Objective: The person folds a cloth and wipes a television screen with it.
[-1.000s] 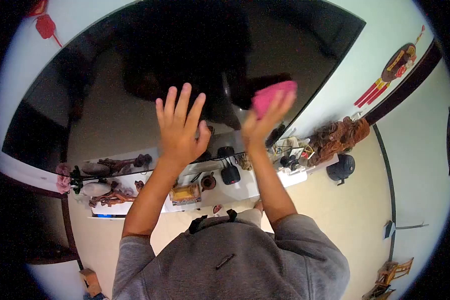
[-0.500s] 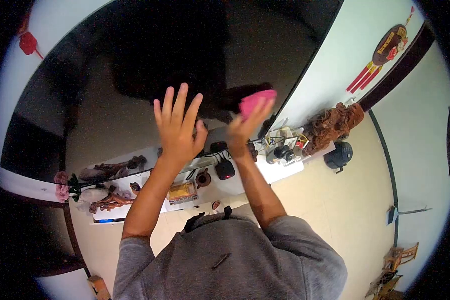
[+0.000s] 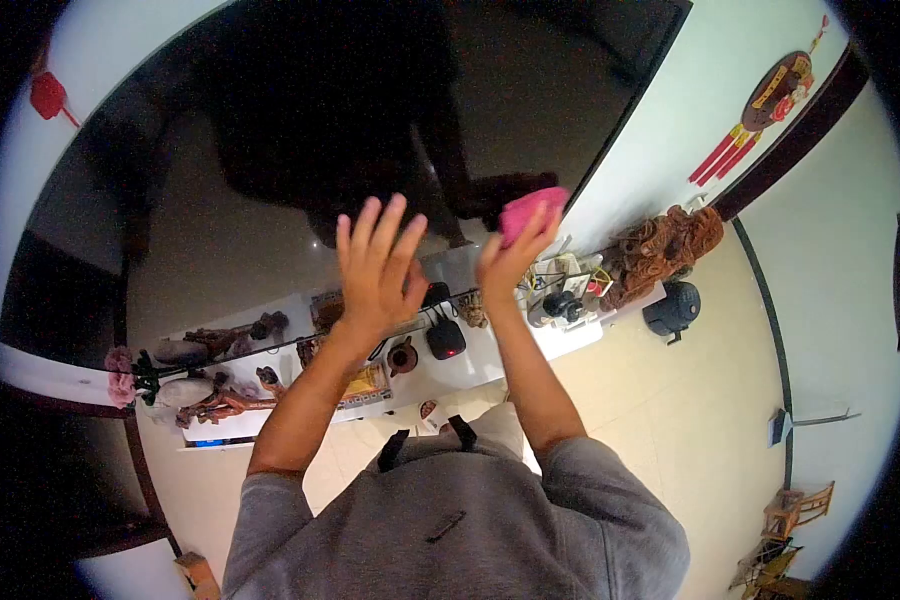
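My right hand (image 3: pixel 515 255) grips a folded pink cloth (image 3: pixel 532 214) near the lower right edge of a large black screen (image 3: pixel 300 130). The cloth is over the screen's edge; whether it touches the glass cannot be made out. My left hand (image 3: pixel 380 265) is spread with nothing in it, in front of the screen's lower part. Below the hands, a black box with a red light (image 3: pixel 445 338) and a round brown pot (image 3: pixel 402 356) stand on a white shelf (image 3: pixel 480 372).
Carved brown wood (image 3: pixel 665 255) and small items stand at the shelf's right end. At its left are a pale vase (image 3: pixel 185 391), pink flowers (image 3: pixel 120 377) and branching wood (image 3: pixel 232 402). A black bin-like object (image 3: pixel 673 308) is on the floor. A tasselled ornament (image 3: pixel 778 92) hangs at the right.
Both hands have moved down the screen since half a second ago, the left one also to the right. The cloth stays in my right hand, which has shifted slightly right.
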